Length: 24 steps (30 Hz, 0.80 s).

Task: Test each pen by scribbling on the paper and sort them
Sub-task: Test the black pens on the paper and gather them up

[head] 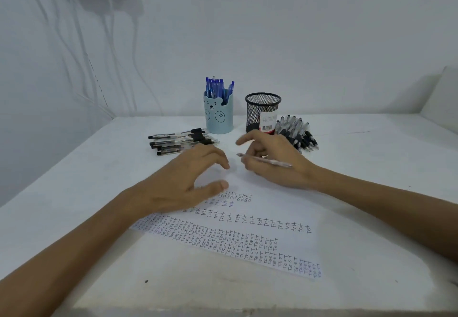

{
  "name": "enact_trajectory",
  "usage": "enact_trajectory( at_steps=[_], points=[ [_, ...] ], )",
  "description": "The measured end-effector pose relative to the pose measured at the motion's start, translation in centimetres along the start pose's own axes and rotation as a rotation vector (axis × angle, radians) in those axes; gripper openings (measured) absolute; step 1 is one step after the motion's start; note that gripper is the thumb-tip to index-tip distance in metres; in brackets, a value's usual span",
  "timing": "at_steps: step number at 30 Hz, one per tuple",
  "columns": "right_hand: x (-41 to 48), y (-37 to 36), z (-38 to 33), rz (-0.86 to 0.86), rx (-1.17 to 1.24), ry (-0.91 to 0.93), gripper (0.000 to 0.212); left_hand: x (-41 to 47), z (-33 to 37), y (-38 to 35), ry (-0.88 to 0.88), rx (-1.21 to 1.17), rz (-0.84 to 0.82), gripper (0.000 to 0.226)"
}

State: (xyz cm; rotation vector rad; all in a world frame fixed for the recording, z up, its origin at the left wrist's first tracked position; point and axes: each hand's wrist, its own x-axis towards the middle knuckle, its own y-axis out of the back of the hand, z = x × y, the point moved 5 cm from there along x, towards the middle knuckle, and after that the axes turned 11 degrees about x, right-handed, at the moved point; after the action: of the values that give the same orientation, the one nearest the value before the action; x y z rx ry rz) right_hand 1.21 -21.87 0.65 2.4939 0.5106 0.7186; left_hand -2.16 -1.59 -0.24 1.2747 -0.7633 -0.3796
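Note:
A white sheet of paper point(272, 207), covered in rows of small handwritten "test" marks, lies on the table. My right hand point(275, 165) hovers over its far end and holds a clear pen point(265, 160) that points left. My left hand point(188, 180) rests on the paper's left part with fingers spread and nothing in it. A pile of black-capped pens point(181, 141) lies just beyond my left hand. Another pile of dark-grip pens point(297, 131) lies behind my right hand.
A light-blue bear cup point(219, 116) with several blue pens stands at the back centre. Beside it, to the right, stands a black mesh pen holder point(261, 113). The white table point(99, 168) meets a white wall; cables hang at the left.

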Motion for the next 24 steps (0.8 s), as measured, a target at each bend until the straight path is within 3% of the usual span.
enact_trajectory(
  at_steps=[3,8,24],
  points=[
    [-1.3,0.4,0.6,0.062,0.27,-0.132,0.013,0.0,0.9,-1.0,-0.017,0.059,-0.12,0.066],
    [-2.6,-0.6,0.3,-0.08,0.449,-0.259,0.013,0.1,1.0,-1.3,-0.016,0.076,-0.151,0.076],
    [-3.6,-1.8,-1.0,-0.2,0.387,-0.198,0.024,0.1,0.8,-1.5,0.0,0.069,-0.217,0.081]
  ],
)
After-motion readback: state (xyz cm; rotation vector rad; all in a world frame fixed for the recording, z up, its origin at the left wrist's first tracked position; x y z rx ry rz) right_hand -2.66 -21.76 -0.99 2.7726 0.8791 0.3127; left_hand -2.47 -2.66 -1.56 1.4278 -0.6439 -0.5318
